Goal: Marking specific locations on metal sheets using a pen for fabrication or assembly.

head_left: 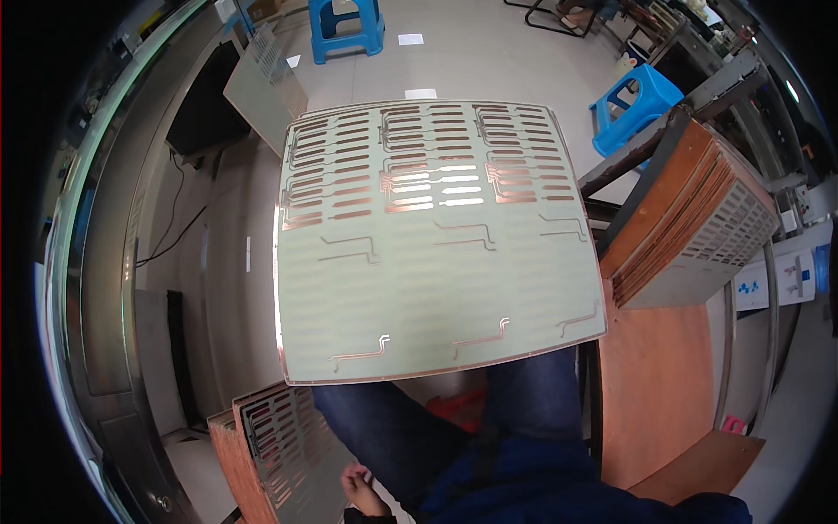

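Only the left hand (360, 489) shows, loosely curled, empty; green panel (436, 244) hides the right.

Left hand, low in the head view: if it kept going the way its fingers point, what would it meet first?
The left hand has curled fingers aimed up and left, so the stack of patterned sheets leaning beside the leg looks like the first thing met. Depth is unclear; the hand may pass in front of it.

A pale tiled floor (489, 61) carries two blue stools (347, 26) and scattered paper scraps (410, 39). All lie well beyond the left hand's fingers (356, 480).
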The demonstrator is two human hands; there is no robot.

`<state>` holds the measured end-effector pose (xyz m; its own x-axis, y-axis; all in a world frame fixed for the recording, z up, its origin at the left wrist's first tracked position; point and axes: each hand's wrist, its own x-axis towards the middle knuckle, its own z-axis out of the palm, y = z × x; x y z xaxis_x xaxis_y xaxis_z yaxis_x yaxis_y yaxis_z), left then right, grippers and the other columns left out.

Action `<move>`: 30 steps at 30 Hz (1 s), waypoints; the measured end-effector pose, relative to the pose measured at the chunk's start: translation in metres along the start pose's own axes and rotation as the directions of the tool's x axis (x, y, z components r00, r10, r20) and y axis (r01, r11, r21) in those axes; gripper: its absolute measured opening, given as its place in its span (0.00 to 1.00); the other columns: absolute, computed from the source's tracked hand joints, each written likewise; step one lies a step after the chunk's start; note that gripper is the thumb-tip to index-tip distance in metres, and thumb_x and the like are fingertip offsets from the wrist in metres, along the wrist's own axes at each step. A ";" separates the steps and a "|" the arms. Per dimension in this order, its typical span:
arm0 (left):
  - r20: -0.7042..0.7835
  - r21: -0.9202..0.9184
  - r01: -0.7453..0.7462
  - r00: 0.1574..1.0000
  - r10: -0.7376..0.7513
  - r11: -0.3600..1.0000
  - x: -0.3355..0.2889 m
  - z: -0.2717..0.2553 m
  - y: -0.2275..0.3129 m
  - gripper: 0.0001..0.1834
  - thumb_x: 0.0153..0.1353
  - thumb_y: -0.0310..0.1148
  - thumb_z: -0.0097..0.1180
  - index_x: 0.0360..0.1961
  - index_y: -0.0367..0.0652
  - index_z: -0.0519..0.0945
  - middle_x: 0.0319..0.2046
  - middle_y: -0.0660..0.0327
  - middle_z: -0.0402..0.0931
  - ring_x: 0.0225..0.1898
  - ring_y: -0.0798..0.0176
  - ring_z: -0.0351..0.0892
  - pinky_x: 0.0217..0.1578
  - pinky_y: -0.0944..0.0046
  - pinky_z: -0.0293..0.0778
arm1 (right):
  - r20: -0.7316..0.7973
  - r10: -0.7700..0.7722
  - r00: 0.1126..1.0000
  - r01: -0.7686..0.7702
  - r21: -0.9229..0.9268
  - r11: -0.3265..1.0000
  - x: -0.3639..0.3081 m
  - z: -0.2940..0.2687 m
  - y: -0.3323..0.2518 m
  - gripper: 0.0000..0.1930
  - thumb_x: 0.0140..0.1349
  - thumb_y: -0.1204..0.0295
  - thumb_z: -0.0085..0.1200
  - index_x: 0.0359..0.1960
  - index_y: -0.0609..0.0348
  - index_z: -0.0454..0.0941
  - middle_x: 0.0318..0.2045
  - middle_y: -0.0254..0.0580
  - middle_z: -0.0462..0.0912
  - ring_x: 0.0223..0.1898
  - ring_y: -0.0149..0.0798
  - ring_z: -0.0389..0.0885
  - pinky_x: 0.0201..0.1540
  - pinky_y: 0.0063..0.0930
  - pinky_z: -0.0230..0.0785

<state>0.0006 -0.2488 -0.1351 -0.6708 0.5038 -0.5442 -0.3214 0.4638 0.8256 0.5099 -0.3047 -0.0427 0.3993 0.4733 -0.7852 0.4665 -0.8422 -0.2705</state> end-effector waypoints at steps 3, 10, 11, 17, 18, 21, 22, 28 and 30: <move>-0.066 0.092 -0.315 0.944 0.322 0.944 0.009 0.051 0.078 0.11 0.75 0.28 0.44 0.54 0.39 0.76 0.46 0.61 0.77 0.47 0.68 0.76 0.52 0.66 0.73 | 0.062 -0.048 0.997 0.055 -0.113 0.992 -0.006 -0.008 -0.002 0.15 0.76 0.66 0.45 0.54 0.65 0.74 0.44 0.51 0.84 0.45 0.40 0.84 0.50 0.35 0.76; 0.120 0.292 -0.784 0.598 0.793 0.547 -0.017 0.153 0.213 0.12 0.71 0.19 0.43 0.48 0.32 0.79 0.49 0.53 0.77 0.52 0.58 0.77 0.58 0.59 0.70 | -0.191 -0.635 0.749 0.646 0.428 0.633 -0.017 -0.042 -0.201 0.24 0.78 0.58 0.41 0.58 0.70 0.73 0.38 0.49 0.85 0.39 0.39 0.85 0.52 0.34 0.76; 0.222 0.300 -0.849 0.505 0.834 0.434 -0.014 0.167 0.220 0.14 0.68 0.15 0.43 0.47 0.33 0.79 0.48 0.52 0.78 0.52 0.56 0.78 0.58 0.59 0.71 | -0.208 -0.750 0.627 0.758 0.383 0.528 -0.014 -0.051 -0.233 0.24 0.78 0.58 0.41 0.59 0.70 0.74 0.36 0.49 0.85 0.39 0.39 0.85 0.52 0.34 0.76; 0.737 0.192 -0.969 0.249 0.629 0.158 -0.012 0.264 0.241 0.21 0.61 0.17 0.52 0.55 0.41 0.80 0.60 0.47 0.72 0.66 0.39 0.68 0.65 0.46 0.65 | -0.127 -0.981 0.146 0.989 0.017 0.145 0.028 -0.042 -0.358 0.13 0.60 0.78 0.58 0.47 0.61 0.84 0.41 0.46 0.85 0.40 0.45 0.84 0.45 0.34 0.75; 0.739 0.195 -0.969 0.249 0.626 0.155 -0.012 0.274 0.238 0.21 0.61 0.17 0.52 0.55 0.41 0.80 0.60 0.47 0.72 0.66 0.39 0.68 0.65 0.46 0.65 | -0.047 -0.995 0.083 0.997 -0.003 0.083 0.034 -0.038 -0.365 0.14 0.57 0.78 0.61 0.47 0.59 0.84 0.42 0.44 0.85 0.41 0.45 0.83 0.46 0.35 0.75; 0.823 0.276 -0.961 0.248 0.511 0.023 -0.012 0.292 0.222 0.24 0.65 0.26 0.53 0.62 0.47 0.77 0.68 0.51 0.67 0.71 0.42 0.61 0.70 0.40 0.53 | 0.031 -0.999 0.026 0.999 -0.036 0.025 0.051 -0.028 -0.370 0.18 0.51 0.80 0.65 0.46 0.57 0.85 0.44 0.40 0.85 0.42 0.45 0.83 0.47 0.35 0.74; 0.823 0.282 -0.959 0.255 0.508 0.024 -0.012 0.293 0.220 0.24 0.65 0.26 0.53 0.62 0.47 0.77 0.68 0.51 0.67 0.71 0.42 0.61 0.70 0.40 0.53 | 0.034 -0.999 0.026 0.999 -0.030 0.025 0.053 -0.028 -0.371 0.18 0.51 0.80 0.65 0.46 0.57 0.85 0.44 0.40 0.85 0.42 0.45 0.83 0.47 0.35 0.74; 0.795 0.334 -0.942 0.259 0.548 -0.038 -0.011 0.293 0.218 0.25 0.63 0.29 0.56 0.63 0.51 0.77 0.69 0.56 0.67 0.71 0.47 0.63 0.69 0.41 0.58 | 0.037 -0.999 -0.023 0.996 -0.080 -0.026 0.056 -0.024 -0.373 0.20 0.49 0.83 0.66 0.46 0.56 0.85 0.47 0.39 0.85 0.43 0.43 0.83 0.47 0.34 0.74; 0.790 0.314 -0.950 0.265 0.553 0.007 -0.011 0.295 0.219 0.23 0.63 0.28 0.54 0.61 0.49 0.79 0.68 0.54 0.68 0.71 0.45 0.63 0.69 0.40 0.56 | -0.002 -1.000 -0.022 0.994 -0.105 -0.021 0.058 -0.021 -0.372 0.20 0.47 0.84 0.66 0.45 0.56 0.85 0.47 0.39 0.85 0.43 0.42 0.84 0.47 0.33 0.74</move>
<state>0.1345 0.0620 0.0075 0.1728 0.9656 0.1941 0.8443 -0.2467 0.4757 0.3757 0.0416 0.0242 -0.4732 0.8323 0.2887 0.4699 0.5157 -0.7164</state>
